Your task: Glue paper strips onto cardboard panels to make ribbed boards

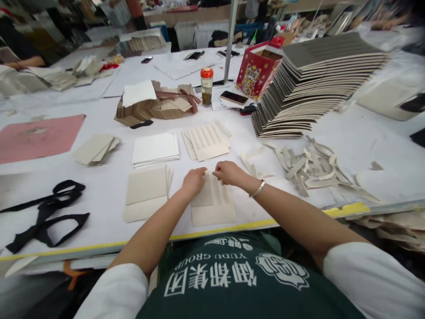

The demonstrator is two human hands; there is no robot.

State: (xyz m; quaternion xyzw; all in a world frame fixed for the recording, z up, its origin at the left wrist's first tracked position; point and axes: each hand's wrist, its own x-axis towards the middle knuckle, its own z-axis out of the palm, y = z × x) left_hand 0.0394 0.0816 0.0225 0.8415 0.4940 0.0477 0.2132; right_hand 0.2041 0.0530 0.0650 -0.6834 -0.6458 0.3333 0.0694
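Observation:
A cream card sheet with cut slots (214, 208) lies on the white table near the front edge. My left hand (193, 180) rests on its upper left part with fingers curled and pinching at the top edge. My right hand (228, 172), with a bracelet at the wrist, pinches the same top edge just to the right. The two hands nearly touch. What the fingertips grip looks like a narrow strip of the sheet, but it is too small to make out for certain.
Stacks of cream sheets (146, 191), white sheets (155, 149) and slotted cards (207, 141) lie ahead. Loose card strips (308, 166) pile at the right. A tall fanned board stack (315, 84), a jar (206, 86), a phone (233, 97) and black straps (46, 212) are also on the table.

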